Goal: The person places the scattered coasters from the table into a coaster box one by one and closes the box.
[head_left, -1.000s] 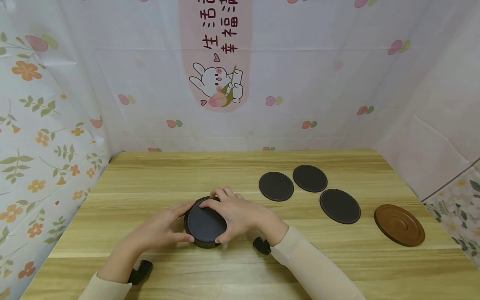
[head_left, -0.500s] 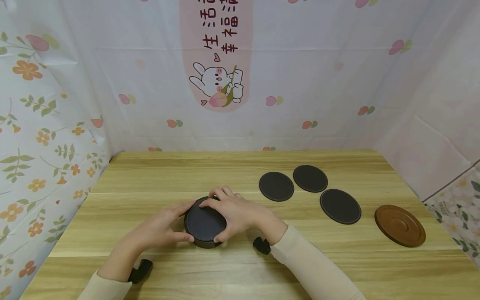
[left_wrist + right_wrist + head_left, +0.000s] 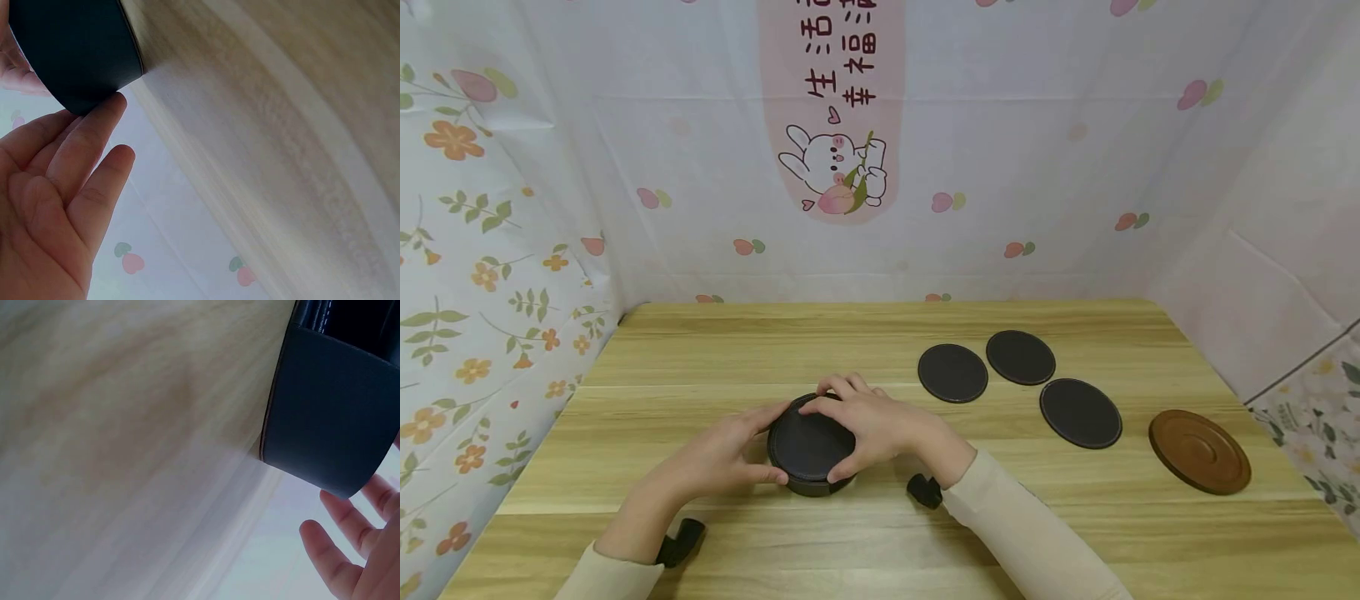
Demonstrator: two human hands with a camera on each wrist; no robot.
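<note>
A round black coaster holder (image 3: 331, 406) stands on the table between the two hands. In the head view, a black coaster (image 3: 808, 446) with a stitched rim lies at its top. My left hand (image 3: 722, 454) grips the holder's left side, thumb in front and fingers behind. My right hand (image 3: 876, 425) spans the coaster from the right, thumb at its front edge and fingers at the back, its index finger bent over the top face. The right wrist view shows a gap in the holder's wall, with a stitched edge inside. How deep the coaster sits is hard to see.
Three black coasters lie flat at the back right: one on the left (image 3: 952, 372), one farther back (image 3: 1020, 357) and one nearer (image 3: 1080, 412). A brown round wooden lid or saucer (image 3: 1199, 450) sits near the wooden table's (image 3: 715, 350) right edge. Printed cloth hangs behind.
The coaster's top face has turned from bluish to darker, and its front edge shows slightly farther back, as if its tilt changed. Both hands have stayed almost still.
</note>
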